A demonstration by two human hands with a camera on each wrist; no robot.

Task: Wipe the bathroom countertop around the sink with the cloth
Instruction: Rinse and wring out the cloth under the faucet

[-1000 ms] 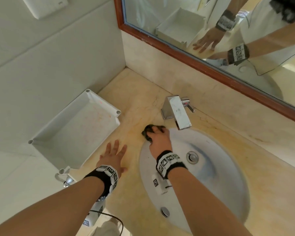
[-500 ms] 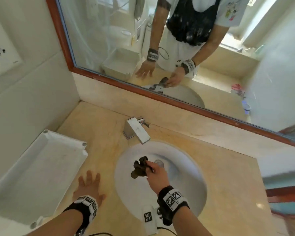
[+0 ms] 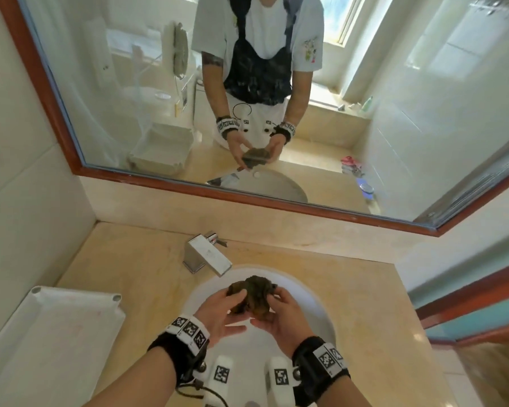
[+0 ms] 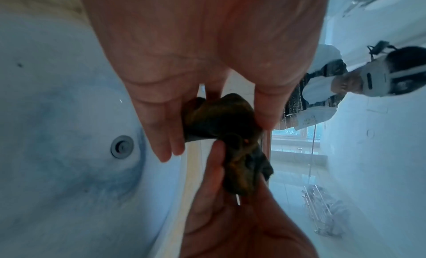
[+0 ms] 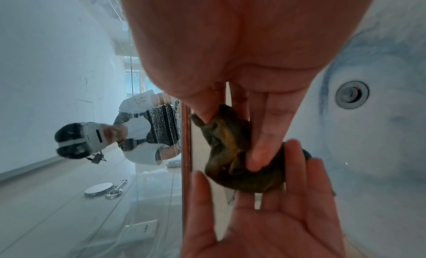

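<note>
A crumpled dark brown cloth [image 3: 254, 293] is held above the white sink basin [image 3: 312, 312], clear of the counter [image 3: 135, 259]. It is pinched at its left side by the left hand [image 3: 221, 314], thumb over fingers, and cradled from the right by the right hand [image 3: 282, 314], whose fingers are curled round the bundle; both grips are closed on the cloth. The chrome faucet [image 3: 207, 257] stands at 11 o'clock from the cloth, and a white plastic tray [image 3: 56, 333] lies on the counter at 8 o'clock. The drain [image 4: 121, 146] is seen below the hands in the wrist views.

The cloth is judged to be in the course of being refolded or wrung, so no wiping is under way. Trouble could arise if the wad is left bunched: only a small patch would meet the counter and streaks would be missed. A loose pinch during the handover could let the cloth drop into the basin. The strip behind the faucet and the area under the tray could be skipped.
</note>
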